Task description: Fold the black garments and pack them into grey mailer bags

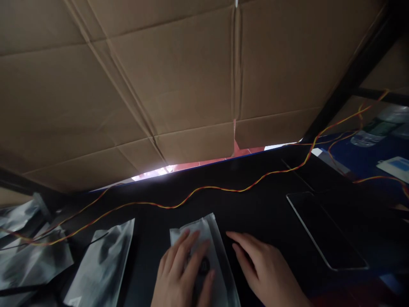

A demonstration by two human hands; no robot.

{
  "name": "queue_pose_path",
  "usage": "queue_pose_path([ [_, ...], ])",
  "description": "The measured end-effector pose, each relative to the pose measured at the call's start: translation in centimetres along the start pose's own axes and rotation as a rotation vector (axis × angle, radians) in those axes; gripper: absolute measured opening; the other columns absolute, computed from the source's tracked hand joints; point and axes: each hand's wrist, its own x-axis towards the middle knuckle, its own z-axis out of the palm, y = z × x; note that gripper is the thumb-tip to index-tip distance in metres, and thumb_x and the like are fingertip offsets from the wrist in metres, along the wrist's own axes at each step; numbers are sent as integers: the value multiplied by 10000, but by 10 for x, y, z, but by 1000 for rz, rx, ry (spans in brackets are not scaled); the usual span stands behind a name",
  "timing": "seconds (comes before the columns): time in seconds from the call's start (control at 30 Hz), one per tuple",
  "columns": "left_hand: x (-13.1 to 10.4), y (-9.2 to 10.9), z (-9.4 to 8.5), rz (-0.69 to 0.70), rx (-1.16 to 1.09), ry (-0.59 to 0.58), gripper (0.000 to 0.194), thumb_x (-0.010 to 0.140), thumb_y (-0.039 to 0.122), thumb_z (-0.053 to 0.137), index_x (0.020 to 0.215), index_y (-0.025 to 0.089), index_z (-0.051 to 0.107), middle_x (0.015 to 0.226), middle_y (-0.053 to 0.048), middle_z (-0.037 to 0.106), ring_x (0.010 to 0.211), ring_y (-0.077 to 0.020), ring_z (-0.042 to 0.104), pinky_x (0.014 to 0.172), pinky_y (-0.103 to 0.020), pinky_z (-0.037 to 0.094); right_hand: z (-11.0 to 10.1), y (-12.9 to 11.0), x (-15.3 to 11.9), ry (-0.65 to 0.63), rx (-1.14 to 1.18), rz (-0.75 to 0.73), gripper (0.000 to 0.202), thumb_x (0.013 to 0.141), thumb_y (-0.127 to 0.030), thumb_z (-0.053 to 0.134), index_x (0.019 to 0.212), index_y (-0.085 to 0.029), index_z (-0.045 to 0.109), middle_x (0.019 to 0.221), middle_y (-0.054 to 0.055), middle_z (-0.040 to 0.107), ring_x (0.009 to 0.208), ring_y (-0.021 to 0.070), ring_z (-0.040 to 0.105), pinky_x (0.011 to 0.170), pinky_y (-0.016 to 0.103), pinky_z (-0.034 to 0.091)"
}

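A translucent plastic zip bag (220, 256) with something dark inside lies on the black table (153, 243) in front of me. My left hand (183, 268) rests flat on top of the bag, its fingers spread. Just right of the bag is my right hand (265, 268), held sideways with the fingers stretched out and nothing visible in them. The bag's lower end runs out of the picture.
More plastic bags (102, 260) lie at the left. A phone (326, 230) with a dark screen is on the right. A red and yellow twisted wire (204, 187) crosses the table. Behind stands a cardboard sheet (179, 85). A plastic bottle (380, 125) lies far right.
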Motion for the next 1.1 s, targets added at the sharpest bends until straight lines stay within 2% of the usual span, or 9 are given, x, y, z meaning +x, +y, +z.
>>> queue_pose_path([
  [0.1,22,-8,12,71,37,-41,535,1044,329,563,1566,213,550,1629,-55,575,1528,-302,525,1060,-476,610,3,-5,21,-88,-128,-14,484,1121,-168,404,1537,-281,624,1230,59,783,971,226,812,783,353,676],
  [0.17,30,-5,20,89,22,-53,559,1036,296,549,1586,201,515,1623,-47,583,1525,-285,526,1103,-502,584,7,-8,34,-149,-221,-2,508,1120,-168,415,1583,-271,596,1223,78,777,908,236,811,746,376,679],
  [0.23,32,1,26,65,-5,-65,577,1012,271,546,1585,214,513,1587,-36,617,1473,-267,569,1100,-504,577,11,-10,42,-175,-306,24,483,1119,-175,441,1553,-267,633,1257,93,768,896,246,815,723,376,680],
  [0.4,32,9,29,-13,-23,-95,598,951,250,540,1548,245,567,1536,-28,658,1362,-289,628,957,-488,600,18,-7,49,-148,-373,50,430,1097,-151,519,1480,-247,690,1311,113,756,903,254,824,693,331,670],
  [0.57,29,12,34,-52,-2,-127,627,958,266,528,1584,260,550,1628,0,578,1402,-322,594,957,-520,591,19,-4,48,-114,-372,22,347,1091,-186,594,1418,-218,706,1210,85,775,871,239,819,664,313,661],
  [0.7,24,17,38,-113,17,-142,652,966,249,500,1617,286,525,1700,13,474,1429,-336,579,963,-529,583,20,-8,38,-69,-374,-10,301,1128,-189,505,1290,-198,758,1111,87,782,808,210,807,629,282,641],
  [0.87,22,22,42,-169,21,-127,603,994,245,481,1590,292,565,1690,22,489,1430,-319,581,975,-506,564,17,-15,13,134,-447,-107,584,1192,-249,223,1135,-167,799,1055,133,802,757,196,812,523,237,589],
  [0.97,21,22,46,-177,21,-97,598,1001,243,479,1593,277,559,1702,-1,479,1459,-301,556,1004,-490,539,17,-13,-6,164,-449,-140,606,1201,-274,212,1094,-188,802,1009,98,808,686,160,793,508,204,573],
  [1.1,18,21,50,-175,31,-74,608,997,250,485,1600,284,550,1730,-23,444,1502,-294,514,1043,-494,511,25,-4,-35,145,-423,-112,514,1203,-318,293,1125,-233,794,1033,71,809,700,143,791,520,158,546],
])
